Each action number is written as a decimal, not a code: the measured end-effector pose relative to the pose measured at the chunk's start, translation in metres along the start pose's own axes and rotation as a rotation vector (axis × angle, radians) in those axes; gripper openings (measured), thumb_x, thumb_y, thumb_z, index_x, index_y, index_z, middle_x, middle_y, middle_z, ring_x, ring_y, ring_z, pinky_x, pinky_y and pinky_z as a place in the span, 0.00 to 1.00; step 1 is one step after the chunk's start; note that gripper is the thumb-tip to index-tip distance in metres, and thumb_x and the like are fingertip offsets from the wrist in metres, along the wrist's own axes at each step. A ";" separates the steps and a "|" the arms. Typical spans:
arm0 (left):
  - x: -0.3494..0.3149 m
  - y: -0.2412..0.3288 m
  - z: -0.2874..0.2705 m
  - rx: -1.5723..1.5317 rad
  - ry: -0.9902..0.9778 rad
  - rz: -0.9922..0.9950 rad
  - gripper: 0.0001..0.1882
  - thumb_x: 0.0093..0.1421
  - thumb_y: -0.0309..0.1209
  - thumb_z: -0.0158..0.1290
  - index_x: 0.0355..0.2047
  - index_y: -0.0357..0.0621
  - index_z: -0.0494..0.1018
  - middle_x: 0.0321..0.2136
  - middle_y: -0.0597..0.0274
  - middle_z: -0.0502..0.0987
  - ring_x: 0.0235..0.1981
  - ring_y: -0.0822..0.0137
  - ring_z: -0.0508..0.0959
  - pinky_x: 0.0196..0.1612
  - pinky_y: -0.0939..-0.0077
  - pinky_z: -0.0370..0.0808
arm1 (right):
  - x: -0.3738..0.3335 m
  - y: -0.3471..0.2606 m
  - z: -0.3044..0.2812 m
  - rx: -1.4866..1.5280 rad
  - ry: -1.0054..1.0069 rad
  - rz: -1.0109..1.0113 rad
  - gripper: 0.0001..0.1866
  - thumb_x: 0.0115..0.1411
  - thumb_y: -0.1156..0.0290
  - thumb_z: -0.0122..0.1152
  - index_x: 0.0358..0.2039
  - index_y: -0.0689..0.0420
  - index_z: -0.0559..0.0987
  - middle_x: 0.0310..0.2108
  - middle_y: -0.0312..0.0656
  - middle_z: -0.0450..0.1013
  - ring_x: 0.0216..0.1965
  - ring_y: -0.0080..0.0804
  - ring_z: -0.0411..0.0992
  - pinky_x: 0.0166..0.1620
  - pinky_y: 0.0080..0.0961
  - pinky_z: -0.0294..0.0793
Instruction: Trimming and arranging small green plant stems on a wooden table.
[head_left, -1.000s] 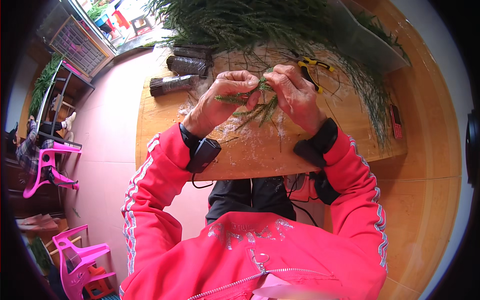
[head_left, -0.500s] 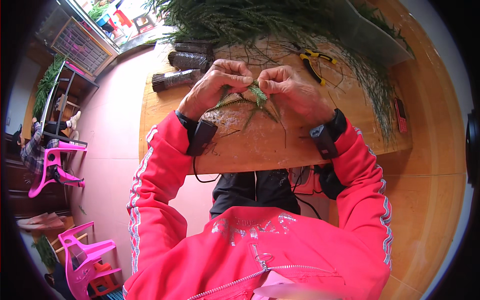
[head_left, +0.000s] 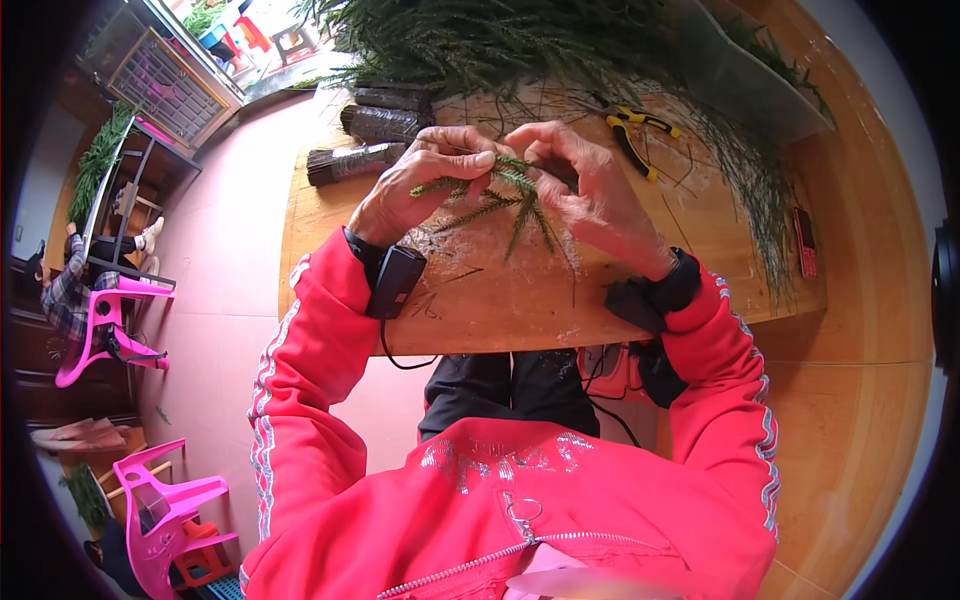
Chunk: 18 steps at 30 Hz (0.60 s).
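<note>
Over the wooden table point(head_left: 500, 318): a green conifer sprig point(head_left: 516, 180), raised between both hands, its fronds spreading toward the near edge.
Left hand point(head_left: 415, 190): thumb and forefinger pinched narrow on the sprig's upper part, presumably so most of the greenery hangs free of the fingers.
Right hand point(head_left: 595, 195): half curled, thumb beside the fronds; whether it grips or merely touches, I cannot tell.
Dark wire-like bundles point(head_left: 325, 168): lying past the left hand, bound in clear film point(head_left: 370, 158), likely to keep the thin lengths together.
Yellow-and-black pliers point(head_left: 632, 150): lying beyond the right hand, handles splayed toward the right, probably for an easy reach.
Greenery heap point(head_left: 470, 45): massed along the far side, perhaps to leave working room nearer.
Red phone-like handset point(head_left: 804, 242): at the table's right side, well apart from both hands.
</note>
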<state>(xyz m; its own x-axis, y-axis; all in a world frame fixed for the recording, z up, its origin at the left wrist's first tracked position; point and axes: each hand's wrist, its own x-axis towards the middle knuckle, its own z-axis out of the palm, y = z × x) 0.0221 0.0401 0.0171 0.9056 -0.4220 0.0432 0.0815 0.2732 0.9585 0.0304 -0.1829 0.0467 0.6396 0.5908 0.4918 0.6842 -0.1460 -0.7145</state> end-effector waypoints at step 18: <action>0.004 -0.021 -0.001 -0.461 -0.184 -0.067 0.05 0.60 0.25 0.51 0.35 0.36 0.72 0.32 0.56 0.77 0.21 0.71 0.71 0.42 0.67 0.72 | -0.001 0.017 -0.007 -0.466 0.061 -0.526 0.17 0.47 0.85 0.62 0.40 0.61 0.77 0.34 0.42 0.72 0.34 0.38 0.74 0.35 0.27 0.75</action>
<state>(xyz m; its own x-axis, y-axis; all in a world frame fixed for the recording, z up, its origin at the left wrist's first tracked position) 0.0244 0.0338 -0.0035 0.8071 -0.5857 0.0745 0.3503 0.5766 0.7381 0.0440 -0.1918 0.0376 0.1921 0.6329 0.7501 0.9781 -0.1858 -0.0937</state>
